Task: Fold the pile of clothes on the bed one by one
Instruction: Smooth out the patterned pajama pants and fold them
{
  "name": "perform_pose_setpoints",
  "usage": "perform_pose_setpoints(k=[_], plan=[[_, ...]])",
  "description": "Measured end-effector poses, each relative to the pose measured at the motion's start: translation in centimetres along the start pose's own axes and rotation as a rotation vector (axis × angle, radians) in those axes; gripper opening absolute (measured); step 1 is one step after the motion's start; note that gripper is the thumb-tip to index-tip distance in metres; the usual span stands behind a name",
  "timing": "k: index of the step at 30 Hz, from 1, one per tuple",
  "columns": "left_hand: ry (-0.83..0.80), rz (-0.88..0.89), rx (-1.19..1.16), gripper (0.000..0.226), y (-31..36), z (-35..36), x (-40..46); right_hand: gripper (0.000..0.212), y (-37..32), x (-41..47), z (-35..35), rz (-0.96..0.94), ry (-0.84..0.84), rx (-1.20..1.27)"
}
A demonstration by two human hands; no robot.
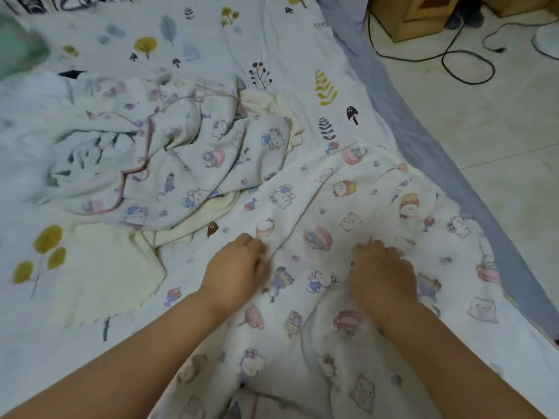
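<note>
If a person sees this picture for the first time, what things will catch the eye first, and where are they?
First the two hands, left and right, low in the middle, fingers curled into a white cartoon-print garment spread near the bed's right edge. Next the crumpled pile of similar clothes at centre left on the leaf-print sheet. A black cable loops on the floor at upper right.

The cartoon-print garment (pixel 317 207) is soft, matt, creased cloth. The leaf-print bed sheet (pixel 272 40) is matt cotton-like fabric. The floor (pixel 499 131) looks smooth, with a faint sheen.
</note>
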State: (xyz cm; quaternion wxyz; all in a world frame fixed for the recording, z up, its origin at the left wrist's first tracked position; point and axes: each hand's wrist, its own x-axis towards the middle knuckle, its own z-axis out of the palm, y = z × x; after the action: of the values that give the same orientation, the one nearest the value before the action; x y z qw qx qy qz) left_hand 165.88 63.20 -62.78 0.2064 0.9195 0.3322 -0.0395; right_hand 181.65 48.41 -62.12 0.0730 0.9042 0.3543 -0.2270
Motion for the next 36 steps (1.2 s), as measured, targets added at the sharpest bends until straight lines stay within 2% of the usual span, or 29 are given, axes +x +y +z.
perform_pose_setpoints(k=[3,8,12,14,15,17,20,22,24,26,29,31,33,36], plan=[[-0.028,-0.153,0.084,0.031,-3.8,-0.8,-3.5,0.038,-4.3,-1.7,0.4,-0.153,0.021,-0.004],[-0.166,-0.478,0.185,0.037,-10.0,-1.5,-10.1,0.041,-11.5,-4.9,3.4,-0.423,0.055,0.004],[-0.279,-0.606,0.147,0.057,-14.0,-0.8,-15.0,0.067,-16.4,-7.2,6.1,-0.536,-0.001,-0.028],[-0.307,-0.633,0.119,0.05,-15.5,-0.5,-16.8,0.07,-18.5,-8.0,6.9,-0.575,-0.024,-0.073],[-0.296,-0.617,0.091,0.038,-16.1,-0.4,-17.7,0.069,-19.3,-8.3,7.3,-0.591,-0.039,-0.1],[-0.188,-0.577,-0.025,0.009,-17.2,-0.6,-19.1,0.065,-20.8,-8.7,7.9,-0.613,-0.058,-0.141],[0.089,-0.585,-0.238,0.032,-19.0,-1.6,-20.4,0.059,-22.6,-9.2,8.5,-0.615,-0.036,-0.126],[0.342,-0.6,-0.321,0.03,-20.7,-3.0,-20.6,0.062,-23.7,-9.2,8.7,-0.603,0.03,-0.078],[0.496,-0.609,-0.356,0.023,-22.4,-4.3,-20.7,0.066,-25.1,-8.9,8.5,-0.593,0.084,-0.03],[0.398,-0.645,-0.334,0.024,-24.1,-4.9,-20.8,0.066,-26.6,-8.5,8.3,-0.591,0.126,0.0],[-0.152,-0.732,-0.281,0.038,-26.3,-4.3,-22.5,0.066,-28.7,-7.4,8.2,-0.617,0.211,-0.037],[-0.414,-0.712,-0.29,0.032,-27.8,-3.5,-24.3,0.068,-29.9,-6.6,8.5,-0.631,0.214,-0.117],[-0.482,-0.715,-0.327,0.027,-29.3,-3.3,-26.1,0.062,-30.8,-5.7,8.7,-0.649,0.164,-0.242],[-0.463,-0.773,-0.372,0.016,-31.4,-4.7,-27.3,0.034,-31.8,-4.8,8.6,-0.671,0.167,-0.347]])
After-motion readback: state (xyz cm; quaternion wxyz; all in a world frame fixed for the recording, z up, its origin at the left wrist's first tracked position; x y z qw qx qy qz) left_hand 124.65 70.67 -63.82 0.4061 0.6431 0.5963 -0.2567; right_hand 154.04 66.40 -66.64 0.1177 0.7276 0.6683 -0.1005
